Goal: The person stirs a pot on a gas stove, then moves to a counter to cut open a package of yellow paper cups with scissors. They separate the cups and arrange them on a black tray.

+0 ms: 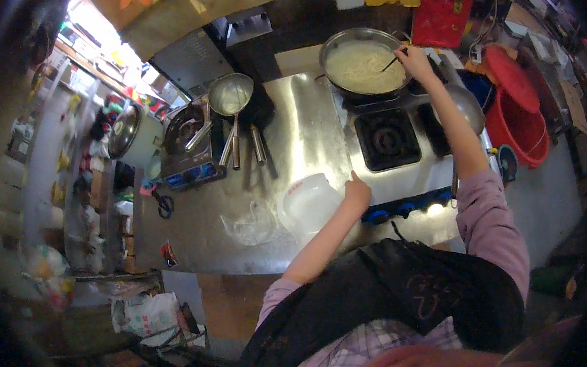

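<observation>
My right hand (415,62) grips dark chopsticks (391,64) at the rim of a large metal pan (323,63). The chopsticks' tips dip into pale noodles (374,63) in cloudy liquid, which fill the pan on the stove's far burner. My left hand (359,195) is lower down, by the stove's front left corner, with the index finger pointing forward and the others curled. Just left of it stands a white bowl (308,203) with red writing at its rim. Whether that hand touches the bowl is unclear. A crumpled clear plastic bag (250,225) lies beside the bowl.
An unused burner (387,137) sits in front of the pan. At the left, long-handled strainers (231,95) rest near a portable gas stove (193,160), a lidded pot (137,133) and scissors (165,205). Right of the stove are a metal wok (466,108) and a red bucket (519,129).
</observation>
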`<state>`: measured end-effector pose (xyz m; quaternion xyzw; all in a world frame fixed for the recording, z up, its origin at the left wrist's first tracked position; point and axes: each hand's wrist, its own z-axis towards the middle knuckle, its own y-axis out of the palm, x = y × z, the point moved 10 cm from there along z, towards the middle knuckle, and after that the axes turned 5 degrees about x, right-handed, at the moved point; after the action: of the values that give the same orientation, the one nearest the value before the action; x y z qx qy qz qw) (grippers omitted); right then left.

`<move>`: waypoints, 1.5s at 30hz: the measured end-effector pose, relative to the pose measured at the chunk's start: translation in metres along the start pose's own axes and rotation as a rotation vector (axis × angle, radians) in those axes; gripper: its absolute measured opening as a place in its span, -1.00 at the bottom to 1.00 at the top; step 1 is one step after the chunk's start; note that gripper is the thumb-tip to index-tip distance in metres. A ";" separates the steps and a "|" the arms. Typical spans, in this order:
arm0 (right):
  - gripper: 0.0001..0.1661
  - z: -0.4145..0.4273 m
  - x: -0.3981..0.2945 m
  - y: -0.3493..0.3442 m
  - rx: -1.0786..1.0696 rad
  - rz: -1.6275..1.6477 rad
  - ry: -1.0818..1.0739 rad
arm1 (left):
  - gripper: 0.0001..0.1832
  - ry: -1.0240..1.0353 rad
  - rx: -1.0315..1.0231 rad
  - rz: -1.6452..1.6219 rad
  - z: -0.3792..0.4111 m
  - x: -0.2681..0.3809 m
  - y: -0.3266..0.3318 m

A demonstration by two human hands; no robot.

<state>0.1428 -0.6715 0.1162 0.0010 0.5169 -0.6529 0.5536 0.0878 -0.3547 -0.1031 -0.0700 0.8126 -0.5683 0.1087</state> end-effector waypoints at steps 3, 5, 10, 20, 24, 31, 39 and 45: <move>-0.76 -0.003 0.004 -0.002 -0.061 0.089 -0.005 | -0.74 0.005 -0.005 0.004 0.003 0.002 0.000; -0.76 -0.005 0.008 0.006 -0.145 0.291 0.047 | -0.74 0.003 0.003 0.003 0.004 0.003 0.001; -0.76 -0.010 -0.005 -0.019 -0.026 -0.038 -0.069 | -0.74 0.001 -0.027 0.002 0.001 0.002 -0.002; -0.70 -0.020 -0.047 0.013 -0.118 0.092 -0.165 | -0.72 0.011 -0.048 0.012 0.003 0.003 0.001; -0.70 -0.020 -0.040 0.049 -0.250 0.253 -0.057 | -0.72 -0.008 -0.001 0.034 0.003 0.003 -0.001; -0.66 -0.002 -0.019 0.016 0.071 0.147 0.040 | -0.72 -0.023 -0.026 0.010 0.002 0.000 0.000; -0.65 -0.009 0.007 0.004 -0.006 -0.192 0.015 | -0.69 0.072 -0.040 0.017 -0.003 0.006 -0.012; -0.66 -0.012 0.004 -0.006 0.007 -0.259 0.039 | -0.71 0.060 0.008 0.008 0.001 0.005 -0.006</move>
<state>0.1302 -0.6675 0.1118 -0.0515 0.5210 -0.7207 0.4545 0.0832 -0.3589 -0.0980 -0.0494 0.8135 -0.5729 0.0868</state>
